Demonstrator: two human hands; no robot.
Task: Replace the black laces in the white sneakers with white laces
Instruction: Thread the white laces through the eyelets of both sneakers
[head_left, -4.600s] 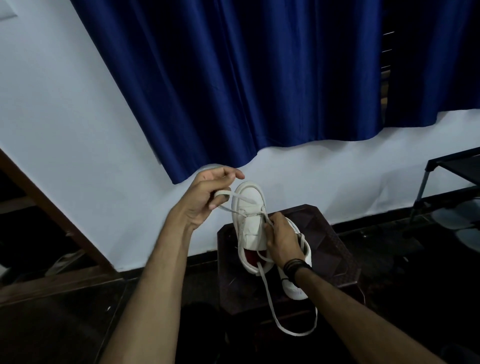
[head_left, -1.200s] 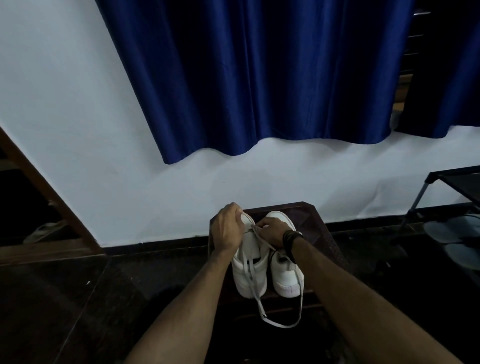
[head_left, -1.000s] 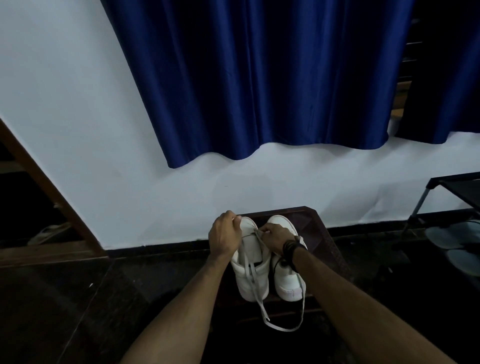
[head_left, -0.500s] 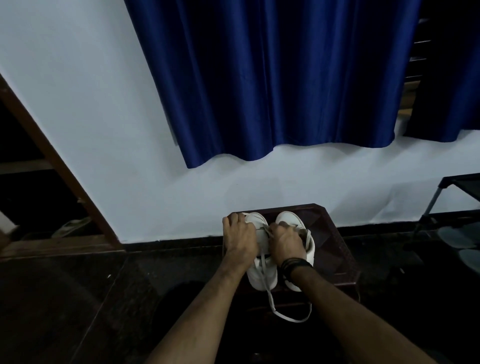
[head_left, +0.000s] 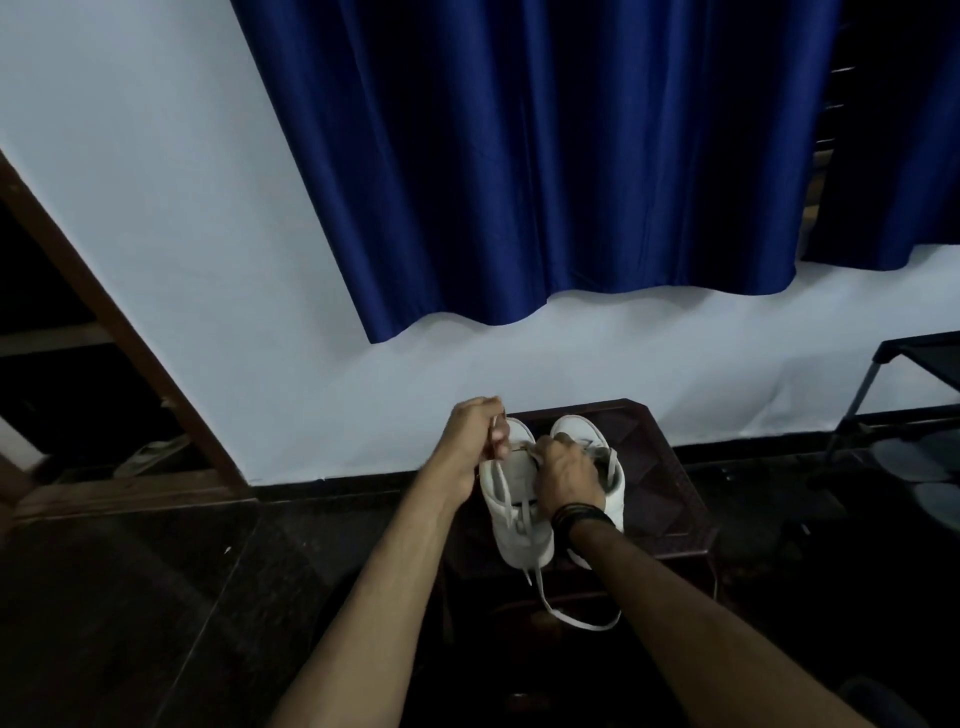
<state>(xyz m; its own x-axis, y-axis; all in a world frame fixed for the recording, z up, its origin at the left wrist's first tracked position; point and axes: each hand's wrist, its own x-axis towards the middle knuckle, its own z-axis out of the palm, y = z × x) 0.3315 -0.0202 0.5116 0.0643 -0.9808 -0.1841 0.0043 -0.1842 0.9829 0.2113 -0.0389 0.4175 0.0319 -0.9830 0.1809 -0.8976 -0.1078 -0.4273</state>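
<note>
Two white sneakers stand side by side on a dark stool (head_left: 670, 499), toes toward the wall. Left sneaker (head_left: 522, 525) is the one being laced; right sneaker (head_left: 597, 441) sits just beside it, partly hidden by the right wrist.

Left hand (head_left: 470, 447): fingers curled, pinching one end of the white lace (head_left: 571, 621) at the far left edge of the left sneaker, near its toe. Right hand (head_left: 566, 475): fingers curled down over the eyelet area of the left sneaker, gripping the lace there; exact fingertip contact is hidden. Black bands circle the right wrist.

The lace runs down the tongue, off the heel, and loops loose below the stool's near edge. A blue curtain (head_left: 545, 166) hangs behind.
</note>
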